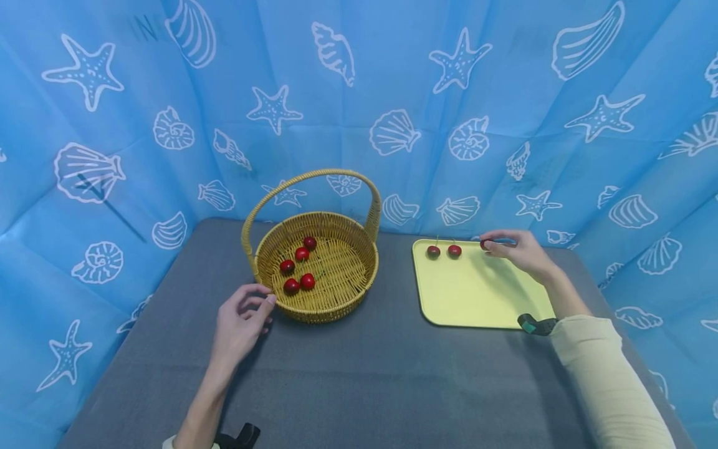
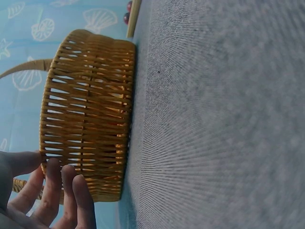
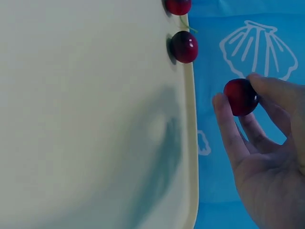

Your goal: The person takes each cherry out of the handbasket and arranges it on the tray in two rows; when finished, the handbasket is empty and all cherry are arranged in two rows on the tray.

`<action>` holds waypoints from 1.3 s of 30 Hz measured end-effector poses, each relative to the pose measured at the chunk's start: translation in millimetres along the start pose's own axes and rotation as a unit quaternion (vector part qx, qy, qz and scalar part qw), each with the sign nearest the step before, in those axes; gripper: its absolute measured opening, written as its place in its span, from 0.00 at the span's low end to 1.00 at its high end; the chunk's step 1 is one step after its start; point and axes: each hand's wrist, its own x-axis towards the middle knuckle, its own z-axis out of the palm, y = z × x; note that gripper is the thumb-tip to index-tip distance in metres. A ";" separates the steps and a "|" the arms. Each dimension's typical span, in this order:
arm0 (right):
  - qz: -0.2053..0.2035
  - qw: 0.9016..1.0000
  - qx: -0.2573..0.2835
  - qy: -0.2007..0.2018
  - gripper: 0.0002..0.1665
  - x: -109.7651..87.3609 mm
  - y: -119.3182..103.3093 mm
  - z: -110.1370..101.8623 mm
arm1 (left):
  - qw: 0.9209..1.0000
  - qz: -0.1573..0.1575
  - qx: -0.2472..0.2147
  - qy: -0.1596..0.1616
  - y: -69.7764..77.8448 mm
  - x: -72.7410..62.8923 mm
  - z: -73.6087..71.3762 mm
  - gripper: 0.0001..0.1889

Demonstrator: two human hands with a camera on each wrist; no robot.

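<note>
My right hand (image 1: 518,252) pinches a dark red cherry (image 3: 240,97) between thumb and fingertips, over the far edge of the yellow tray (image 1: 477,293). Two more cherries with stems lie on that tray near its far rim, one of them a round dark cherry (image 3: 184,46) in the right wrist view. At the near left side of the woven basket (image 1: 320,305), my left hand (image 1: 242,321) holds the rim between thumb and index finger, its other fingers curved beside the wall (image 2: 86,119). Inside the basket lie several red cherries, including a cherry (image 1: 307,281) near the middle.
The basket's tall arched handle (image 1: 322,173) rises over its far side. Grey cloth (image 1: 359,386) covers the table. A blue curtain (image 1: 348,106) with white shells and starfish hangs close behind the basket and tray.
</note>
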 end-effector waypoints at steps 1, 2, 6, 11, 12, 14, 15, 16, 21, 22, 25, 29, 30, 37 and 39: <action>0.002 1.000 -0.002 0.001 0.27 0.7 1.4 0.5 | 1.000 0.001 0.000 0.000 0.0 0.0 0.1 0.16; 0.004 1.000 -0.002 0.001 0.28 1.4 2.8 1.0 | 1.000 0.002 0.000 0.001 -0.1 0.0 0.1 0.16; 0.015 1.000 0.003 -0.005 0.29 5.2 10.1 4.3 | 1.000 0.005 0.002 0.001 -0.3 0.1 -0.1 0.15; 0.038 0.999 0.001 -0.012 0.32 11.0 20.8 9.3 | 1.000 0.003 0.002 0.000 -0.2 0.2 -0.1 0.15; 0.041 0.999 -0.002 -0.011 0.32 11.8 22.7 10.2 | 1.000 0.002 0.002 0.000 -0.1 0.2 -0.1 0.15; 0.045 0.999 -0.002 -0.008 0.33 12.8 25.8 12.1 | 1.000 0.002 0.003 0.001 0.0 0.3 0.0 0.15; 0.045 0.999 -0.004 -0.006 0.33 12.9 26.9 12.9 | 1.000 0.002 0.004 0.001 0.0 0.2 0.0 0.15; 0.044 0.999 -0.008 -0.003 0.33 13.0 27.4 13.8 | 1.000 0.002 0.004 0.001 0.0 0.1 0.0 0.15; 0.037 0.999 -0.036 0.007 0.31 13.3 30.4 17.0 | 1.000 0.001 0.005 0.002 -0.1 0.0 0.0 0.14; 0.037 0.998 -0.040 0.009 0.30 13.5 31.0 17.3 | 1.000 0.001 0.004 0.002 0.0 0.0 0.0 0.14; 0.041 0.998 -0.051 0.005 0.31 13.8 32.5 17.3 | 1.000 0.002 0.003 0.000 0.0 0.1 0.0 0.15; 0.046 0.997 -0.062 0.004 0.33 14.2 34.9 14.8 | 1.000 0.004 0.001 -0.002 0.2 0.0 -0.1 0.15; 0.046 0.997 -0.066 0.004 0.34 14.0 35.1 14.0 | 1.000 0.005 0.001 -0.002 0.2 -0.1 -0.2 0.16; 0.046 0.997 -0.057 -0.001 0.36 7.4 34.3 5.9 | 1.000 0.010 0.000 -0.001 -0.5 -0.2 -0.3 0.16; 0.044 0.998 -0.045 0.001 0.35 4.5 34.2 2.8 | 1.000 0.010 0.001 0.000 -0.8 0.0 -0.2 0.16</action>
